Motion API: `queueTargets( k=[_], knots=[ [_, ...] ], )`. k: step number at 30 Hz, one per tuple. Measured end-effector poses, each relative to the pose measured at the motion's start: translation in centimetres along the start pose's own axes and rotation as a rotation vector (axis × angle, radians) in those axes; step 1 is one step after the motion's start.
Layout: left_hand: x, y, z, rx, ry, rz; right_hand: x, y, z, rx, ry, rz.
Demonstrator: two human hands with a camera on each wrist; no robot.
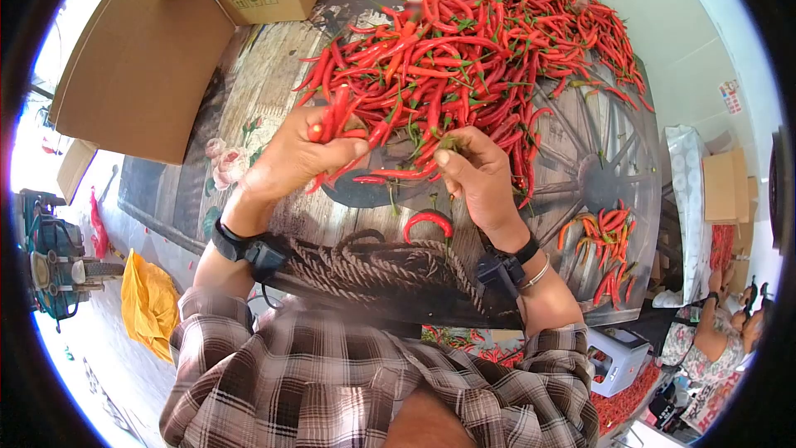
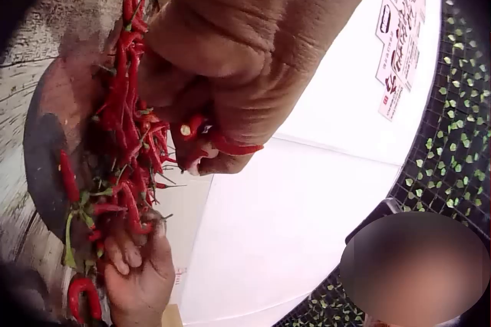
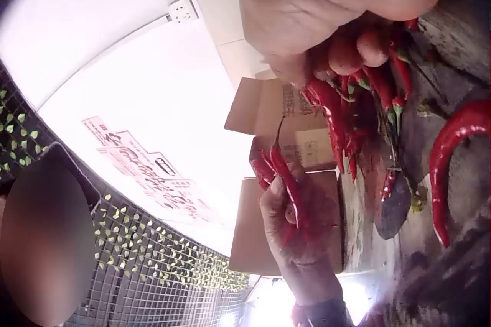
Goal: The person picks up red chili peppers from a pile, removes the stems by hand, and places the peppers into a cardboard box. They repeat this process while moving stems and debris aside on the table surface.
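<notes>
My left hand [image 1: 290, 149] grips several red chili peppers [image 1: 337, 112] in front of the pile, their ends sticking up past the curled fingers. The right wrist view shows that bunch [image 3: 285, 181] too. To its right, my right hand [image 1: 481, 178] has thumb and forefinger pinched on a green chili stem [image 1: 448, 143] at the pile's near edge. A big heap of red chilies [image 1: 464, 58] with green stems spreads behind both hands. A single curved chili [image 1: 429, 218] lies on the printed tabletop [image 1: 365, 214] just below the right hand.
Open cardboard boxes [image 1: 149, 58] stand at the left. A small group of orange and red chilies [image 1: 609, 241] lies at the table's right side. A yellow bag [image 1: 149, 303] is on the floor at left, and another person [image 1: 705, 336] is at the far right.
</notes>
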State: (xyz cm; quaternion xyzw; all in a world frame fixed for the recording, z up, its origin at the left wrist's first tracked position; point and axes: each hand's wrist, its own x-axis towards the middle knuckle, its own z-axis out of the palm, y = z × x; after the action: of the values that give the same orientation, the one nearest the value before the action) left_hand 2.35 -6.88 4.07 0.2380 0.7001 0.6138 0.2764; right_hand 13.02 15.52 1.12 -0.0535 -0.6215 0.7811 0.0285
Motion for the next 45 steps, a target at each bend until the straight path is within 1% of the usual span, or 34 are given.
queueTargets(
  k=[1,2,3,5,6,9,13,16,18,22,24,25,28,30,31,33,34,36,37,39,40,42,43,45],
  knots=[
    [0.1,-0.1,0.3,-0.03,-0.007,-0.007,-0.1,-0.1,0.2,0.0,-0.002,0.0],
    [-0.2,0.0,0.9,0.068,0.004,-0.097,-0.2,-0.1,0.4,0.002,-0.025,0.024],
    [-0.4,-0.2,1.8,0.068,0.004,-0.097,-0.2,-0.2,0.5,0.005,-0.047,0.046],
    [-0.5,-0.8,3.1,0.082,-0.057,0.006,-0.3,-0.3,0.5,-0.001,-0.083,0.067],
    [-0.4,-0.6,2.9,0.283,-0.106,0.137,-0.3,-0.4,0.5,-0.008,-0.121,0.085],
    [-0.4,-0.9,3.3,0.282,-0.121,0.095,-0.3,-0.4,0.6,0.033,-0.111,0.118],
    [-0.8,-0.3,3.7,0.233,-0.113,0.086,-0.3,-0.7,0.8,0.058,-0.09,0.154],
    [-0.9,-0.1,3.8,0.244,-0.123,0.063,-0.2,-1.1,0.6,0.037,-0.148,0.178],
    [-0.9,-0.3,3.8,0.28,-0.149,0.106,-0.2,-1.4,0.6,0.001,-0.203,0.214],
    [-0.9,-0.5,3.9,0.243,-0.162,0.082,-0.1,-0.7,0.0,0.0,-0.221,0.198],
    [-1.0,0.3,3.8,0.386,-0.174,0.174,-0.1,-0.5,0.1,0.069,-0.171,0.171],
    [-0.9,0.0,3.9,0.386,-0.175,0.173,-0.1,-0.5,0.2,0.07,-0.17,0.172],
    [-0.9,-1.0,4.0,0.418,-0.158,0.161,-0.2,-0.6,0.3,0.096,-0.161,0.188],
    [-1.0,-0.7,4.3,0.38,-0.126,0.083,-0.3,-0.5,0.4,0.04,-0.163,0.162],
    [-1.0,-0.8,4.4,0.38,-0.127,0.082,-0.4,-0.5,0.4,0.041,-0.162,0.162],
    [-1.0,-1.2,4.5,0.304,-0.19,0.062,-0.6,-0.4,0.7,-0.052,-0.129,0.098],
    [-1.0,-1.2,4.5,0.303,-0.189,0.061,-0.7,-0.6,1.1,-0.052,-0.129,0.098],
    [-1.1,-1.4,4.6,0.238,-0.187,-0.006,-0.8,-1.1,1.8,-0.358,-0.081,-0.141],
    [-1.1,-1.5,4.7,0.237,-0.186,-0.006,-0.8,-0.8,1.6,-0.358,-0.081,-0.14],
    [-1.1,-1.6,4.9,0.004,-0.2,-0.131,-0.6,0.2,1.1,-0.792,-0.054,-0.551],
    [-1.2,-1.2,4.8,0.004,-0.201,-0.131,-0.5,0.4,0.9,-0.792,-0.054,-0.551],
    [-1.4,0.1,4.3,0.034,-0.242,-0.2,-0.2,0.5,0.6,-0.847,-0.008,-0.628],
    [-1.3,0.1,4.3,0.034,-0.241,-0.199,-0.3,0.3,0.7,-0.847,-0.008,-0.629],
    [-1.1,0.0,4.1,-0.085,-0.175,-0.066,-0.5,-0.4,1.0,-0.644,0.051,-0.449]
  ],
)
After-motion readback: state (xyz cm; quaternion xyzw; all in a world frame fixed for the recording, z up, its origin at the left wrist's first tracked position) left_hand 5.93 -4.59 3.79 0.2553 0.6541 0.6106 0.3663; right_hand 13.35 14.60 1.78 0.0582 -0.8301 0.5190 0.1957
